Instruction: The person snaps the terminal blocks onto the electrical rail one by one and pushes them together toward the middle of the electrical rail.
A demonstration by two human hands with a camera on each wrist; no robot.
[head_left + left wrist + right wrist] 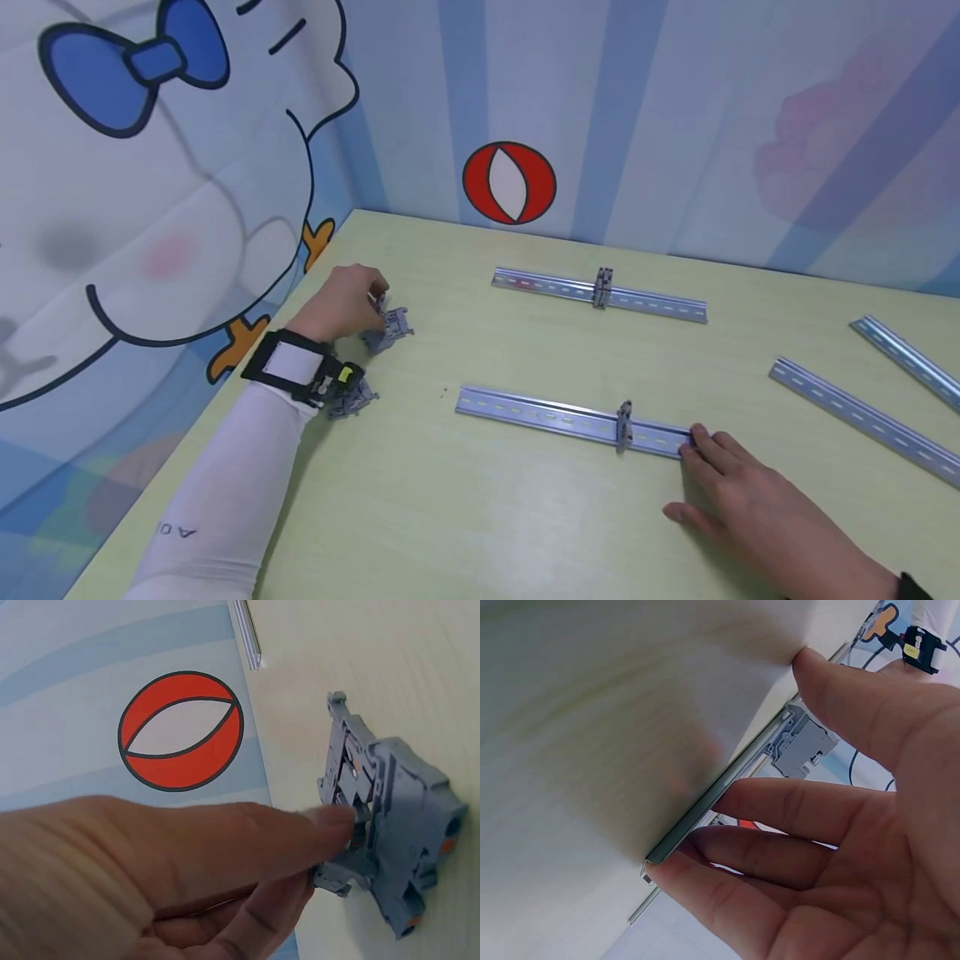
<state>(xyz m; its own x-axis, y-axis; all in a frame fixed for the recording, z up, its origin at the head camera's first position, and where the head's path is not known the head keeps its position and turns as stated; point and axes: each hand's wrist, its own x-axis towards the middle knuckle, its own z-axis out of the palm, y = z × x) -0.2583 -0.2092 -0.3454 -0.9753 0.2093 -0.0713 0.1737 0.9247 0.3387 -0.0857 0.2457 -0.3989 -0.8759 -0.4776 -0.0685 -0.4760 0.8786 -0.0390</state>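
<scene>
At the table's left side, my left hand [343, 302] pinches a grey terminal block [346, 761] between thumb and fingers. Another grey terminal block [416, 825], with orange spots, stands right against it. Below that wrist lie more grey terminal blocks [354, 402], partly covered by the wrist camera. My right hand [757, 504] rests its fingertips on the right end of the nearer slotted metal DIN rail [540, 417], thumb held apart from it. One terminal block [624, 427] sits upright across this rail, right of its middle.
Farther back lies a second DIN rail [540, 286] carrying grey terminal blocks [602, 288]. Two bare rails lie slanted at the right, one nearer [862, 421] and one farther [911, 362]. Printed panels [405, 108] border the table's back and left.
</scene>
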